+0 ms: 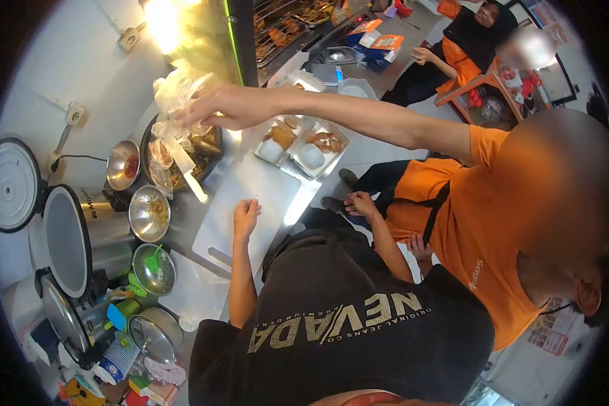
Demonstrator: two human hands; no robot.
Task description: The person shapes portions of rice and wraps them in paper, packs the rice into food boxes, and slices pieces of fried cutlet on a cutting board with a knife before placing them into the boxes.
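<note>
My left hand (247, 218) is held above the white cutting board (254, 193), fingers curled in and nothing visible in them. My right hand (363, 204) is off to the right, past the counter edge, in front of the co-worker's orange shirt. Its fingers are loosely closed, and I see no object in them. A co-worker's arm (379, 120) stretches over the counter from the right; that hand is at crumpled clear plastic (176, 88). Beneath it, a knife with a pale handle (195, 186) slants across the rim of a dark pan of food (206, 145).
Two food boxes (321, 145) with rice and meat stand beyond the board. Metal bowls (149, 213) and a large pot (68, 233) line the left side. The co-worker in orange (453, 223) stands close on my right. Another person (467, 47) is farther back.
</note>
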